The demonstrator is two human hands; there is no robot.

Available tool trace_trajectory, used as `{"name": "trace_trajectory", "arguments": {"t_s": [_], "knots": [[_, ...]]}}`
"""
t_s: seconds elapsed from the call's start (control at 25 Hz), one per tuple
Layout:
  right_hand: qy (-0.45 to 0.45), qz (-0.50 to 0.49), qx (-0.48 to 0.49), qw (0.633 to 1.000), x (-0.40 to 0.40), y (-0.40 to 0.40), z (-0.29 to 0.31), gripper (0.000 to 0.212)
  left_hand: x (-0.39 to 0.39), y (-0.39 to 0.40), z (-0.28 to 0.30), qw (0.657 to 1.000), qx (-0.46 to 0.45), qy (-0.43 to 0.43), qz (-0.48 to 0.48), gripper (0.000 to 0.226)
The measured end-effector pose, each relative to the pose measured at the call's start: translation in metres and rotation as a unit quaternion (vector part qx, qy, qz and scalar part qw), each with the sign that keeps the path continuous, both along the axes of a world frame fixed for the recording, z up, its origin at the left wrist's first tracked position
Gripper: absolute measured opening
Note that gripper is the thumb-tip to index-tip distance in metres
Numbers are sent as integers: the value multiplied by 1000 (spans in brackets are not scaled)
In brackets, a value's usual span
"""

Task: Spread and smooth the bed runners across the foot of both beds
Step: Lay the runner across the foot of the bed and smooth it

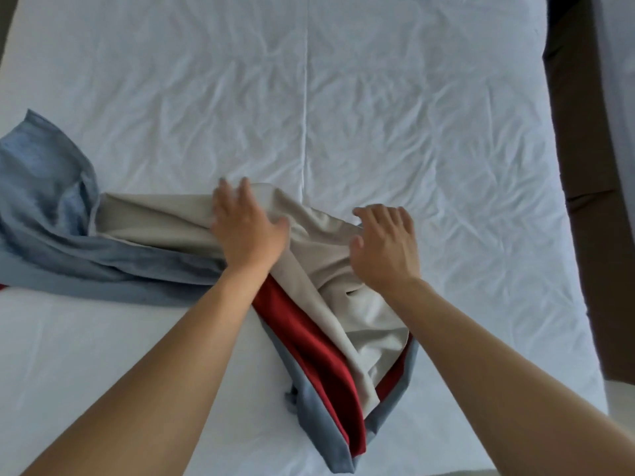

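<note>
A bunched bed runner lies across the near part of a white bed [378,115]. Its beige side [323,266] faces up in the middle, a red layer [309,334] shows beneath it, and blue fabric [51,201] trails off to the left edge and wraps the near end. My left hand [245,231] rests flat on the beige cloth with its fingers apart. My right hand [386,247] presses on the beige cloth's far right edge, fingers slightly curled. Neither hand visibly grips the cloth.
The white sheet is creased, with a straight fold line [304,97] running up the middle. A dark brown floor strip [584,201] runs along the bed's right side, and part of another white bed [618,46] shows at the far right.
</note>
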State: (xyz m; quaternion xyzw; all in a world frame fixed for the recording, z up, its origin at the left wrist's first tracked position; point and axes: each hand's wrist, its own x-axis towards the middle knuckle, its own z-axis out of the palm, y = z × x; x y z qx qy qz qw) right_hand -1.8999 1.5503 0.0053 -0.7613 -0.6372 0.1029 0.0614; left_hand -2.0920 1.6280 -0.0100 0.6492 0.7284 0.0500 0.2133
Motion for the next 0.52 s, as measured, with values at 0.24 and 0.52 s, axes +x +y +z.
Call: {"name": "trace_trajectory", "arguments": {"t_s": [0.24,0.52], "knots": [[21,35,-29,999,-2,14,-13,51,12,4,-9,961,-116,-187,171,43],[-1,75,15,997,74,-20,7,69,149,-51,-1,950,-100,-129,-264,29]]}}
